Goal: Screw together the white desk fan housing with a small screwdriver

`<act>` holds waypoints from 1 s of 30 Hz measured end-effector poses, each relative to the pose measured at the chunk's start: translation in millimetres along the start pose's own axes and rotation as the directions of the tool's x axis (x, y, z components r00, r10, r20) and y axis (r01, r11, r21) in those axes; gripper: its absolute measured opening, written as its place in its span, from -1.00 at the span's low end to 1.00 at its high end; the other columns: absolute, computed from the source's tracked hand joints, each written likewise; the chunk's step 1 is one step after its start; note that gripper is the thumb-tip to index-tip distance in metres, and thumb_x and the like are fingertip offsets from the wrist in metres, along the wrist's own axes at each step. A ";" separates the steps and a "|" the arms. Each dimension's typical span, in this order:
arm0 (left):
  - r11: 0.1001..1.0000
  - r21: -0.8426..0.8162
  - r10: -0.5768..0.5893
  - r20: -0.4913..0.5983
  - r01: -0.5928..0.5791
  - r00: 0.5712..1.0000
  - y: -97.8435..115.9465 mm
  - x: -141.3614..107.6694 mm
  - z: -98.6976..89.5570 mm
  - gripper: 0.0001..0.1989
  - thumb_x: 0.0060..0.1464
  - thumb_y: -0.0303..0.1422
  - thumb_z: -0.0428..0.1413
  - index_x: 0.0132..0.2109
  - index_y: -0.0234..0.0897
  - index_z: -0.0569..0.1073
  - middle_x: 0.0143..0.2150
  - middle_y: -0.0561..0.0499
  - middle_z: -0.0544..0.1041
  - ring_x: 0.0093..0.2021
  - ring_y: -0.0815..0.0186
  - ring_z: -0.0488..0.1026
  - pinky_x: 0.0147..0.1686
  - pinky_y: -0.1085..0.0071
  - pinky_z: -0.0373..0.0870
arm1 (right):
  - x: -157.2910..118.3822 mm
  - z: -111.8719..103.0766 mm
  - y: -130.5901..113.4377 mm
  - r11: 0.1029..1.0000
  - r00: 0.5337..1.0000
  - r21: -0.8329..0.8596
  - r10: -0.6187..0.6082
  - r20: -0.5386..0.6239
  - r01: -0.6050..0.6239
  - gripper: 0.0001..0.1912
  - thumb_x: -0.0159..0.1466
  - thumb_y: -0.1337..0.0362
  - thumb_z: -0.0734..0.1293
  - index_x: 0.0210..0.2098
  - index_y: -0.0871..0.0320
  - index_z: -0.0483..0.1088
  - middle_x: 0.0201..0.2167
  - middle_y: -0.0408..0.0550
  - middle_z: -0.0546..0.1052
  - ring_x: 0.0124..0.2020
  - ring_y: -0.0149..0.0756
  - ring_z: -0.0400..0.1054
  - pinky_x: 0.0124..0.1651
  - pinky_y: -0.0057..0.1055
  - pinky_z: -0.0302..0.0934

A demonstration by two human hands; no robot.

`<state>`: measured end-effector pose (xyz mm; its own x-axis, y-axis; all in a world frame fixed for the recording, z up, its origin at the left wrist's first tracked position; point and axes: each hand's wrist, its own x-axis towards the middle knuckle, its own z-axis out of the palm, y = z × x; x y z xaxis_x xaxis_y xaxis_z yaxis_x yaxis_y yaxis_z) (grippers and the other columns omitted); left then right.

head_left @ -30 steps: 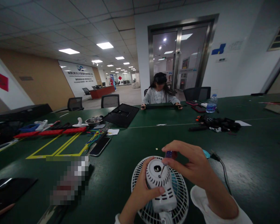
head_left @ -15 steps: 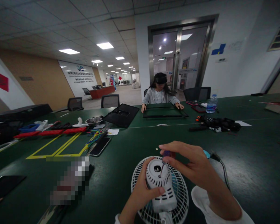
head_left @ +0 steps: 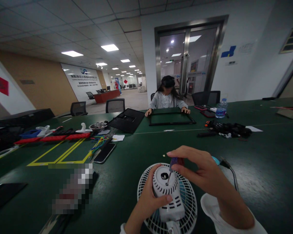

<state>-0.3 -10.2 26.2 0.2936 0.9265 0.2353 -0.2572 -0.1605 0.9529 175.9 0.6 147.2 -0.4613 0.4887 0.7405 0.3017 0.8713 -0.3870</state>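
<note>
A white electric fan [head_left: 172, 208] lies face down on the green table, its round grille beneath and its vented motor housing on top. My left hand [head_left: 150, 195] is wrapped round the housing, thumb on the near side and fingers on the far left. Between the thumb and fingers of my right hand [head_left: 197, 167] is a small screwdriver [head_left: 173, 162] with a purple handle. Its thin shaft slants down to a screw hole in the back of the housing, beside a dark round opening. The screw itself is too small to make out.
Behind the fan sits a person [head_left: 167, 97] holding a black frame [head_left: 172, 123]. A phone [head_left: 104, 153] and coloured wires lie left, near red trays [head_left: 54, 138]. A power cord [head_left: 230, 169] runs right of my hand; a water bottle [head_left: 221, 109] stands farther back.
My right fingers have shifted slightly on the screwdriver, showing more of its handle. My left hand and the fan stay put. The person opposite has shifted the black frame slightly, tilting it.
</note>
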 end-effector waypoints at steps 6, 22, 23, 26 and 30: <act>1.000 0.016 0.008 -0.006 -0.008 1.000 -1.9 0.0 -0.1 -0.22 -0.25 -0.29 0.31 0.13 -0.21 0.17 0.10 -0.13 0.32 0.12 0.01 0.27 0.14 0.11 0.13 | -1.4 1.3 1.9 1.000 1.000 -0.008 0.030 0.009 -0.030 -0.78 0.22 0.41 0.27 -0.12 0.15 0.35 -0.33 -0.11 0.50 -0.36 -0.46 0.38 -0.32 -0.55 0.28; 1.000 0.025 0.002 -0.016 -0.002 1.000 1.0 0.3 -0.2 -0.23 -0.26 -0.29 0.31 0.13 -0.20 0.18 0.08 -0.10 0.35 0.11 0.03 0.28 0.12 0.15 0.17 | -0.3 1.7 1.2 0.999 1.000 -0.031 0.014 -0.020 -0.014 -0.80 0.20 0.38 0.30 -0.15 0.13 0.36 -0.37 -0.10 0.49 -0.41 -0.45 0.37 -0.37 -0.54 0.29; 1.000 0.023 0.001 -0.018 0.000 1.000 1.1 0.3 -0.3 -0.23 -0.26 -0.29 0.31 0.13 -0.20 0.18 0.08 -0.10 0.35 0.10 0.04 0.28 0.12 0.15 0.17 | -0.3 1.8 1.3 0.999 1.000 -0.034 0.010 -0.027 -0.010 -0.80 0.20 0.39 0.30 -0.16 0.14 0.36 -0.37 -0.10 0.49 -0.41 -0.45 0.36 -0.37 -0.54 0.29; 1.000 0.022 0.002 -0.016 -0.002 1.000 0.5 0.4 -0.8 -0.23 -0.25 -0.30 0.31 0.13 -0.19 0.18 0.09 -0.10 0.35 0.11 0.04 0.28 0.12 0.16 0.17 | -0.4 2.1 1.2 0.999 0.999 -0.047 -0.002 -0.046 0.000 -0.79 0.18 0.41 0.32 -0.17 0.16 0.36 -0.38 -0.11 0.48 -0.43 -0.47 0.35 -0.37 -0.56 0.28; 1.000 -0.002 0.005 -0.001 -0.005 1.000 -1.5 0.5 -1.2 -0.22 -0.25 -0.30 0.31 0.14 -0.17 0.16 0.10 -0.09 0.34 0.11 0.05 0.28 0.12 0.16 0.17 | 0.0 2.7 0.0 0.998 0.998 -0.069 -0.010 -0.064 0.005 -0.82 0.17 0.38 0.34 -0.21 0.18 0.37 -0.42 -0.13 0.47 -0.46 -0.49 0.34 -0.41 -0.58 0.26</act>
<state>-0.9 -9.1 24.7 0.2912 0.9262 0.2395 -0.2605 -0.1641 0.9514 173.7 0.7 145.7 -0.4101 0.4762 0.7778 0.3558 0.8688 -0.3443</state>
